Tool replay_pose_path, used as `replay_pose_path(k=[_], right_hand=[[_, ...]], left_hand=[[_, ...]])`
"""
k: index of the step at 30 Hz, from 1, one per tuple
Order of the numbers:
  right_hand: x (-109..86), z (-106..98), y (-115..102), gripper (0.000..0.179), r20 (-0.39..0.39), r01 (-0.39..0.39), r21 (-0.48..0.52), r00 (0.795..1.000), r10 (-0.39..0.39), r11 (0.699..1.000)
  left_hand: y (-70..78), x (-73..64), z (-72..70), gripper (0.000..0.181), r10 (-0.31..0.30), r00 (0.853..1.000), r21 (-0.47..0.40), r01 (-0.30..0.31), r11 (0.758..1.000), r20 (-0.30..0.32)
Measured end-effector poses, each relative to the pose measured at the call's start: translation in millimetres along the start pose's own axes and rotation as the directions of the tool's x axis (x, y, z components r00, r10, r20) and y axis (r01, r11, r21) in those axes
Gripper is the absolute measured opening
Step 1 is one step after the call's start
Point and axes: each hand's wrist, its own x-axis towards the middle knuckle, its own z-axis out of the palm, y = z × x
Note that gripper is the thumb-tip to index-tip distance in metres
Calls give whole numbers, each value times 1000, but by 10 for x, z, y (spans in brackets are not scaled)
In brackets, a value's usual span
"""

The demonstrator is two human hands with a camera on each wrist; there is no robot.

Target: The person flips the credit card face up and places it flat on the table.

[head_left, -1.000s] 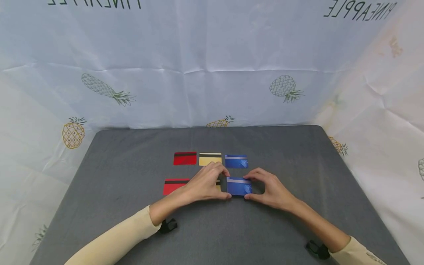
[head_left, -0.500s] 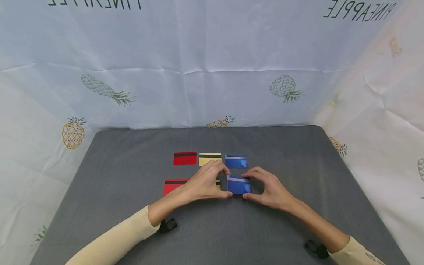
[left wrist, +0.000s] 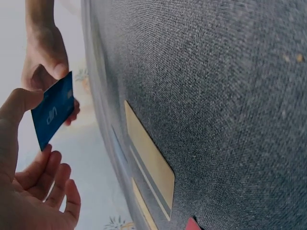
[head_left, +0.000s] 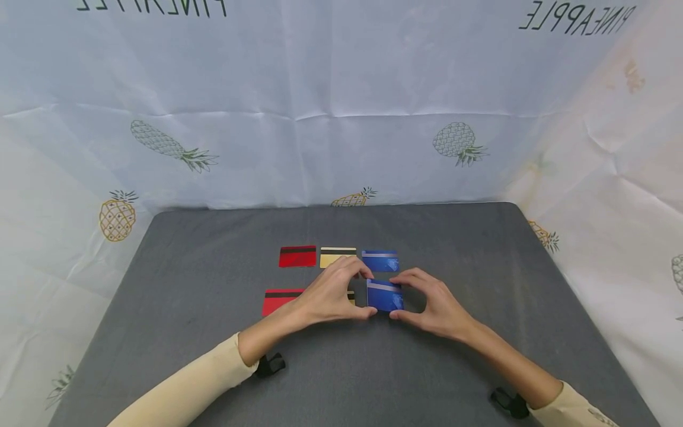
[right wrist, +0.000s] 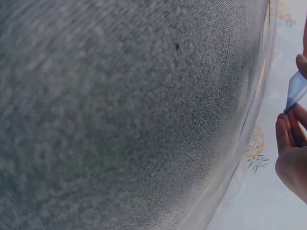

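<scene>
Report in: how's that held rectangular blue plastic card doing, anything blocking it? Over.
Left-hand grip, right-hand grip: both on blue card. Card lifted off dark grey cloth-covered table. Nothing visible in its way.

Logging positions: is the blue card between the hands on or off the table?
Off: the left wrist view shows the blue card clear of the table.

Grey fabric-topped table (head_left: 416, 379); pale creased curtain (head_left: 331, 71) behind and at sides, pineapple prints (head_left: 453, 140), mirrored lettering (head_left: 576, 19).

Blue card (head_left: 382, 300) (pale-striped), black-striped red cards (head_left: 297, 259), black-striped yellow cards (head_left: 328, 260), grey tabletop (head_left: 352, 379), white pineapple-print cloth (head_left: 320, 77)
</scene>
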Motion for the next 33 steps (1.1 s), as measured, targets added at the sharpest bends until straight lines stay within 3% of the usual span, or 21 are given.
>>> replay_pose_path(k=[8,15,26,33], right_hand=[[-3,10,1,61,-7,4,14,1000,-4,1000],[-9,45,-4,62,-36,44,21,998,-43,999],[4,23,-11,65,-32,49,19,998,-48,999],[2,22,-9,61,-37,56,24,998,-55,998]], left_hand=[[-11,-5,21,53,-1,1000,-16,0,1000,-6],[-5,1,11,57,42,999,-23,-43,999,-16],[41,-1,-29,55,8,999,-28,-9,1000,-32],[20,10,-10,57,31,999,-60,-33,998,-36]])
